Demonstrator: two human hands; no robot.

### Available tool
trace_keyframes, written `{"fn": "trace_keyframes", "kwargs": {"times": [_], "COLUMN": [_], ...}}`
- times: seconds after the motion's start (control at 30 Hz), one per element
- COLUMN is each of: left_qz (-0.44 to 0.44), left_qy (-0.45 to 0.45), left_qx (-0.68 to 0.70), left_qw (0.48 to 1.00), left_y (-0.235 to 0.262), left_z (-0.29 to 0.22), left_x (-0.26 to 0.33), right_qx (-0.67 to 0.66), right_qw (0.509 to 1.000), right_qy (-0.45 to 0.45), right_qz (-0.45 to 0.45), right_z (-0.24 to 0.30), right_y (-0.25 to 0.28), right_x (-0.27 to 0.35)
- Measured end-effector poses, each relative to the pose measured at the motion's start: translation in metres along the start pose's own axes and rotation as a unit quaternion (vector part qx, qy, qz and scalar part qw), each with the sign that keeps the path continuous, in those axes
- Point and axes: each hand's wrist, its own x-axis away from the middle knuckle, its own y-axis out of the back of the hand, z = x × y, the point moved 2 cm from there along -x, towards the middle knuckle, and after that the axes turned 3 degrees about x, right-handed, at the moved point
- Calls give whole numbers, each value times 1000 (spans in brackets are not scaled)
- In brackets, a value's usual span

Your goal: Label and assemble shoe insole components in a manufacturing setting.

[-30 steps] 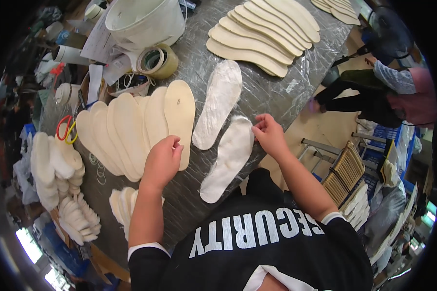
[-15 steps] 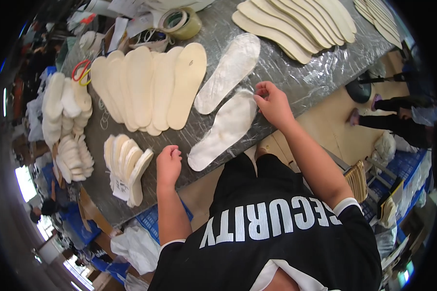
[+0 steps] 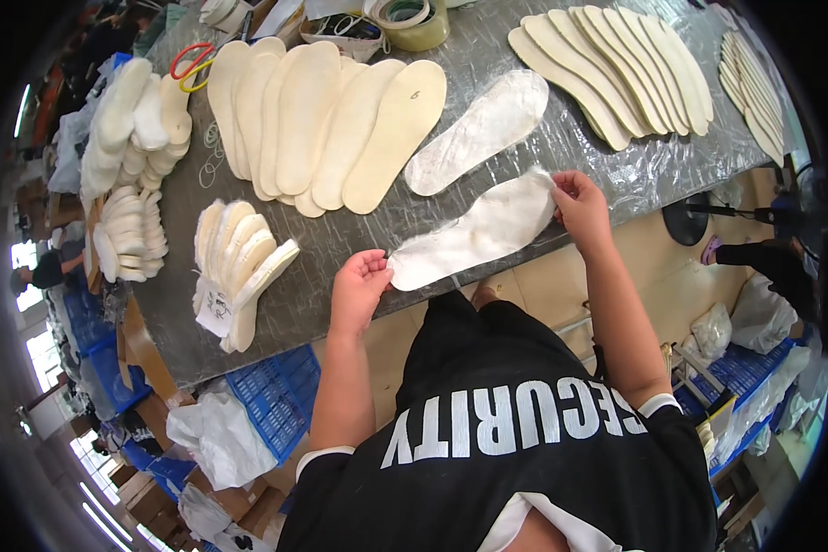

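A white fleecy insole (image 3: 474,232) is held at its two ends near the table's front edge. My left hand (image 3: 363,283) pinches its narrower left end, fingers closed. At the other end, my right hand (image 3: 580,204) grips the wide tip between thumb and fingers. Just beyond lies a second white insole (image 3: 478,133), flat on the table. Left of that, a fanned row of cream insoles (image 3: 308,124) overlaps. A bundle of insoles (image 3: 239,262) with a white paper tag sits left of my left hand.
Another fan of cream insoles (image 3: 621,74) lies at the back right, with a further stack (image 3: 753,92) beyond it. Scissors (image 3: 193,69) with red and yellow handles and tape rolls (image 3: 414,23) are at the back. Blue crates (image 3: 276,400) stand below the plastic-covered table (image 3: 170,336).
Both hands have closed on the ends of the near white insole; before, they were apart from it or only beside it. The view has shifted, too.
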Motion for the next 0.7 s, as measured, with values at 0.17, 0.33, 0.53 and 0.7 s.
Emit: {"fn": "trace_keyframes", "kwargs": {"times": [0.17, 0.33, 0.53, 0.7], "left_qz": [-9, -65, -8, 54], "left_qy": [-72, -187, -390, -307], "left_qx": [10, -192, -389, -435], "left_qw": [997, 961, 835, 845], "left_y": [-9, -23, -82, -94], "left_z": [4, -10, -41, -35], "left_x": [0, -1, -14, -27], "right_qx": [-40, -66, -84, -140], "right_qw": [999, 998, 996, 990], "right_qy": [0, -6, 0, 5], "right_qz": [-19, -18, -5, -11], "right_z": [-5, -15, -12, -14], "right_y": [7, 11, 9, 10], "right_x": [3, 4, 10, 14]}}
